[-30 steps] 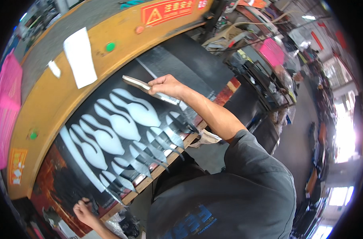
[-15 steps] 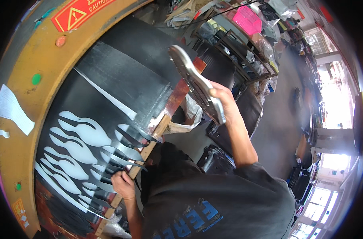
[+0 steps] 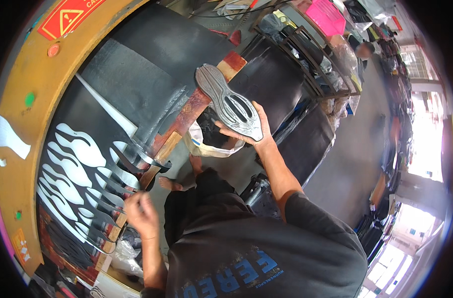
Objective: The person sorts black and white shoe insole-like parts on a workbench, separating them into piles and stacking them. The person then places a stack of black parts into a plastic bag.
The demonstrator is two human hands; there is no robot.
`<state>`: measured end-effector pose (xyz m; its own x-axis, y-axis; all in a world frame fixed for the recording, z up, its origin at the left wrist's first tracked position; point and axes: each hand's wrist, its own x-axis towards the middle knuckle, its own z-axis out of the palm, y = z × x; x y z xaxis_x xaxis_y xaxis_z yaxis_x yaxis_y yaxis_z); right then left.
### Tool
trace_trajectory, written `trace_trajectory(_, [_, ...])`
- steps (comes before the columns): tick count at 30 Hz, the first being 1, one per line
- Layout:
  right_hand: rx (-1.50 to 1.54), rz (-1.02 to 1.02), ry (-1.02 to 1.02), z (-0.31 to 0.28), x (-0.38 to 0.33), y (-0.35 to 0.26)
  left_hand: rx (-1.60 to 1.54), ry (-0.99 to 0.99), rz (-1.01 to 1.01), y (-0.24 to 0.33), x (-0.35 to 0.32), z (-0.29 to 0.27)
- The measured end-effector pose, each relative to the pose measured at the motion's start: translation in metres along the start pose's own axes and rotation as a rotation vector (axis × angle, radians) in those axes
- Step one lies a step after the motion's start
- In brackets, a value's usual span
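Observation:
My right hand holds a sole-shaped cutting die by its near end, above the bench edge. The die's ridged grey face, with long slots at the near end, is turned up toward me. My left hand is at the bench's near edge, beside the black strips; its fingers are smeared by motion, so whether they hold anything is not clear. Under it and to the left lies a black sheet with several sole-shaped openings showing white. Black strips curl over the edge.
A yellow machine beam with buttons arches along the left. The bench has a wooden edge. Beyond it hangs a pale bag. A rack with a pink basket stands at the back; a person is farther off.
The die has turned from edge-on to show its ridged face, and my right hand has moved down and left with it. My left hand has come away from the strips' edge. The view has shifted.

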<state>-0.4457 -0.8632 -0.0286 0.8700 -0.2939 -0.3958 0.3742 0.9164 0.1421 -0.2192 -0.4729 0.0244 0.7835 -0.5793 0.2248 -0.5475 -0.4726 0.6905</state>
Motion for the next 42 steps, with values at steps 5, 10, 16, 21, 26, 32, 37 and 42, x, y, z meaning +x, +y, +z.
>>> trace_trajectory(5, [-0.079, 0.085, -0.017, 0.016, 0.004, -0.011, -0.384, -0.507, -0.109, 0.064, 0.02, 0.148])
trace_trajectory(10, [-0.24, -0.008, 0.081, 0.042, 0.009, -0.002, -0.231, -0.907, -0.431, 0.075, 0.048, 0.223])
trace_trajectory(16, [-0.253, -0.09, -0.059, 0.035, -0.006, 0.015, -0.623, -0.665, -0.475, 0.023, 0.008, 0.075])
trace_trajectory(21, [0.006, 0.036, -0.255, -0.005, 0.013, 0.048, -0.155, -0.039, -0.463, -0.024, 0.024, -0.034])
trace_trajectory(26, [-0.293, -0.048, -0.046, 0.027, 0.011, 0.047, 0.116, 0.065, -0.172, -0.059, 0.066, -0.076])
trace_trajectory(32, [-1.271, -0.255, 0.104, 0.114, 0.048, 0.099, 0.341, -0.061, -0.046, -0.128, 0.132, -0.059])
trace_trajectory(37, [-1.935, -0.554, 0.053, 0.147, 0.13, 0.196, 0.482, -0.133, 0.056, -0.161, 0.147, -0.042])
trace_trajectory(42, [-2.488, -0.771, -0.218, 0.141, 0.238, 0.285, 0.407, -0.054, 0.082, -0.165, 0.143, -0.041])
